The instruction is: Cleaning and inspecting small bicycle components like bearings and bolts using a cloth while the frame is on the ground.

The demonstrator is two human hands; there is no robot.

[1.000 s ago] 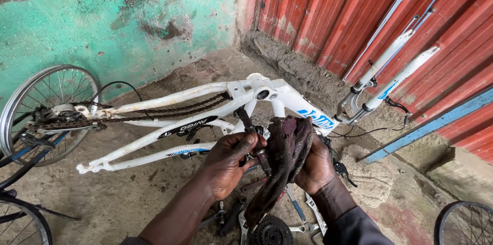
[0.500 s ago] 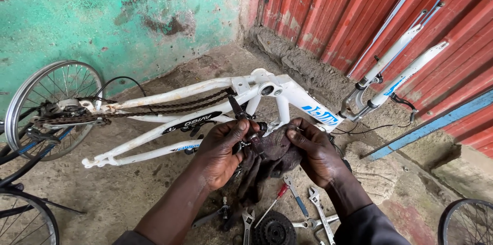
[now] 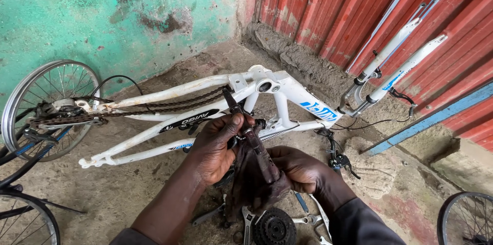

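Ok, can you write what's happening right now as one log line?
left hand: grips thin dark metal part | right hand: holds dirty dark rag | behind: white bicycle frame

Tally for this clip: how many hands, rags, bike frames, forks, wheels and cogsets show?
Hands: 2, left hand and right hand, both on the rag
Rag: 1
Frame: 1, white
Fork: 1, leaning on the red wall
Wheels: 3, spoked wheel, bottom-left rim, bottom-right rim
Cogset: 1
Total: 9
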